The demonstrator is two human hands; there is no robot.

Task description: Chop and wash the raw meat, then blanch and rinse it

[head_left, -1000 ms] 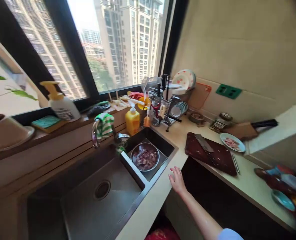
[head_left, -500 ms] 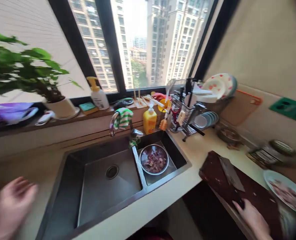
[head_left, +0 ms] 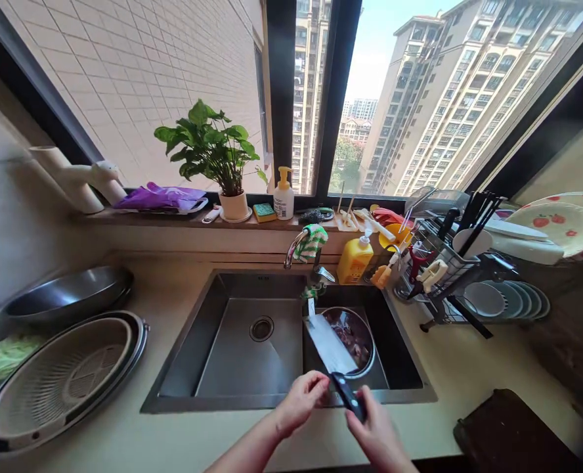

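Note:
My right hand [head_left: 373, 424] is wrapped around the black handle of a cleaver [head_left: 331, 345]. Its broad blade points away from me over the sink [head_left: 259, 399], covering part of a metal bowl [head_left: 373, 347] in the right basin. Dark reddish meat pieces [head_left: 353, 332] lie in liquid in that bowl. My left hand [head_left: 304, 397] is closed, fingers curled together, just left of where blade meets handle. Whether it touches the cleaver or pinches anything, I cannot tell. Above the basins, the faucet [head_left: 291, 253] has a green-striped cloth [head_left: 312, 242] draped over it.
A colander [head_left: 60, 381] and a wok [head_left: 69, 295] stand on the left counter. Behind the sink are a yellow pump bottle [head_left: 355, 259] and a potted plant [head_left: 233, 207] on the sill. A dish rack [head_left: 444, 289] is at right, with a dark cutting board [head_left: 513, 430] nearer me.
The cleaver has been lifted off the cutting board by my right hand and brought over the sink. My left hand has come in from the left counter. The view has swung left.

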